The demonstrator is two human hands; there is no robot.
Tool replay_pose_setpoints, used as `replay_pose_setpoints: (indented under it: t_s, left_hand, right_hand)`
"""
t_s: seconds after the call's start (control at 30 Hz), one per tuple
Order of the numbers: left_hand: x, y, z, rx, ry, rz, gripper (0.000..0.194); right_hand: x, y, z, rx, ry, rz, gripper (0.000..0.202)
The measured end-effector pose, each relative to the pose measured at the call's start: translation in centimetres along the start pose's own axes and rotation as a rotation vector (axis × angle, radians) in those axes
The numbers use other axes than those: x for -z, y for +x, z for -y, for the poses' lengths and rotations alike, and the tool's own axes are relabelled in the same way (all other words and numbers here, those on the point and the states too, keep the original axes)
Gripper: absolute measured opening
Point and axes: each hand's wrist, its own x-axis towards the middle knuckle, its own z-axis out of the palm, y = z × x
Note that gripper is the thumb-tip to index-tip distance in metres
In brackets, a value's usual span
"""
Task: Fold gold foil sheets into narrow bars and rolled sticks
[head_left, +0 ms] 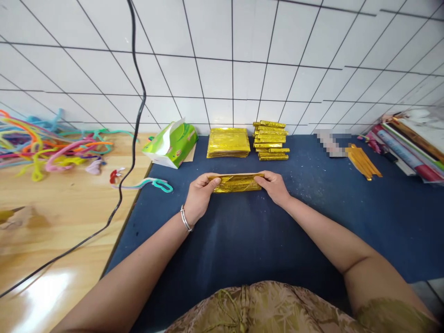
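A tiled wall [215, 78] rises beyond your fingers, and a dark blue mat [312, 222] spreads beneath them. Well to their left is a wooden top [69, 199], crossed by a black cord [138, 111]. A mixed pile [409, 143] sits far to the right of your fingers; fuzzy stems [53, 159] lie tangled far to the left. Your left hand [199, 196] and right hand [275, 187] each pinch one end of a gold foil [237, 183], thumbs pressed on its near face; the other fingers are mostly hidden behind it. The foil stretches level between them; you can't tell whether it touches the mat. Beyond your left fingers stands a green tissue pack [176, 143]. Straight past the foil is a gold stack [228, 147], with gold rolls [270, 138] just right of it, beyond your right fingers. Gold strips [362, 161] lie well to their right. A bangle [185, 218] circles your wrist behind the left fingers.
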Motion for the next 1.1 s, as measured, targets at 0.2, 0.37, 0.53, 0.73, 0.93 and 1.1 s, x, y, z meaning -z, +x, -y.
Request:
replay_pose_setpoints:
  t_s: [0.2,0.37,0.53,0.73,0.93,1.1]
  left_hand:
    - [-0.1,-0.4,-0.7,-0.051,0.164,-0.039,0.02]
    - [0.1,-0.4,-1.1,-0.099,0.323,-0.047,0.019]
    - [0.3,-0.3,-1.1,-0.152,0.495,-0.05,0.019]
    - [0.8,0.3,-0.9,-0.192,0.688,-0.073,0.024]
    - [1.6,1.9,-1.0,-0.207,0.963,-0.1,0.028]
    - [1.5,3.9,-1.4,-0.106,1.333,-0.04,0.031]
  right_hand:
    - [0.0,-0.3,0.8,0.034,-0.103,0.032,0.031]
    - [-0.1,-0.3,0.8,0.059,-0.191,0.028,0.031]
    - [-0.4,-0.2,0.8,0.067,-0.276,0.009,0.031]
    - [-0.7,0.3,0.7,0.055,-0.315,0.02,0.029]
    - [-0.8,1.6,0.1,0.04,-0.461,0.05,0.023]
    - [-0.9,4.2,-0.5,0.122,-0.836,0.041,0.021]
